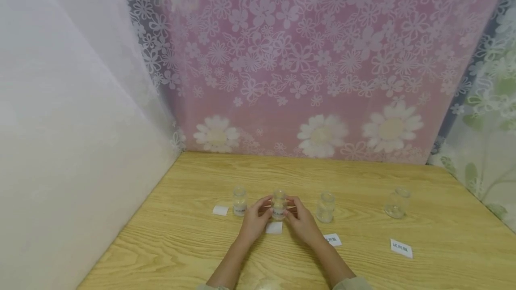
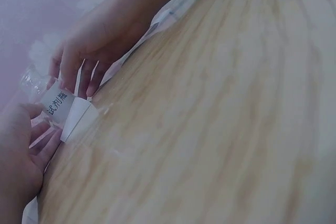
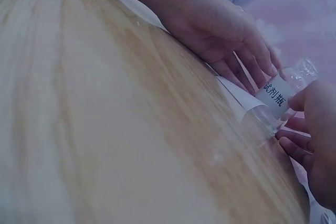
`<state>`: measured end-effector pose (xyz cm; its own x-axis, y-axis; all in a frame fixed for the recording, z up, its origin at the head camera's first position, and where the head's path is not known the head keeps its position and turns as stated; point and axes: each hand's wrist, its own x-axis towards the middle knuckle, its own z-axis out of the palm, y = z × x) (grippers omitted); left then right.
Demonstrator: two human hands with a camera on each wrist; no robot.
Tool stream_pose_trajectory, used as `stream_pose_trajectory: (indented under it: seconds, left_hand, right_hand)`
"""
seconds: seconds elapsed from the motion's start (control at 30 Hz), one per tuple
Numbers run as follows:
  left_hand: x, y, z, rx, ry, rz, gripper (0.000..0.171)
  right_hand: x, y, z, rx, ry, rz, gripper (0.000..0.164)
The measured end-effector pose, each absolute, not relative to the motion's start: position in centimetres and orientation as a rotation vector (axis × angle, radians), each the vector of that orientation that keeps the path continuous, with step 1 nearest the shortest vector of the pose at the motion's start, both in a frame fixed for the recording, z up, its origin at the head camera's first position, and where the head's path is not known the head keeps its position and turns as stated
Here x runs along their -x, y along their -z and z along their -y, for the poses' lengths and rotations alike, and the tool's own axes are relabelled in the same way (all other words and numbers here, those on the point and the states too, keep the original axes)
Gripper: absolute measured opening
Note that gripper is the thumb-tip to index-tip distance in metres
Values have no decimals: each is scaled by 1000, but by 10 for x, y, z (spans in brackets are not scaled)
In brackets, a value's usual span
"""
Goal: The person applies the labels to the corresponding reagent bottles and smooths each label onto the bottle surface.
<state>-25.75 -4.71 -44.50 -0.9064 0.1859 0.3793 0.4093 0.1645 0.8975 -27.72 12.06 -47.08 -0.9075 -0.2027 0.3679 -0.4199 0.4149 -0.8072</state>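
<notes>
A small clear glass bottle (image 1: 279, 200) stands upright on the table in front of me, between my two hands. My left hand (image 1: 255, 222) holds it from the left side, and my right hand (image 1: 303, 223) from the right, thumbs at the front near the base. A white label (image 2: 56, 103) with dark printed characters lies across the bottle's lower front; both thumbs are at its edges. The right wrist view shows the same label (image 3: 275, 96) flat against the glass. Just in front of the bottle lies a blank white paper piece (image 1: 274, 228).
To the left stands a labelled glass bottle (image 1: 239, 202), with a white paper piece (image 1: 220, 210) beside it. Two bottles without labels, a nearer one (image 1: 325, 208) and a farther one (image 1: 397, 203), stand to the right. Printed labels (image 1: 401, 248) (image 1: 333, 240) lie in front of them.
</notes>
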Motion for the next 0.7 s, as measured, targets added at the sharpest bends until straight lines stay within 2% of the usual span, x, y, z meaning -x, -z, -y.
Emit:
stream_pose_trajectory:
  seconds: [0.43, 0.57, 0.7]
  left_hand:
    - [255, 444, 45, 553, 1805, 2278, 38]
    - [256, 445, 44, 547, 1833, 2262, 41]
    - [267, 462, 45, 529, 1841, 2229, 44]
  right_hand:
    - [274, 471, -120, -499, -1510, 2421, 51]
    - [272, 470, -120, -452, -1472, 2349, 49]
    - [270, 466, -120, -453, -1351, 2216, 40]
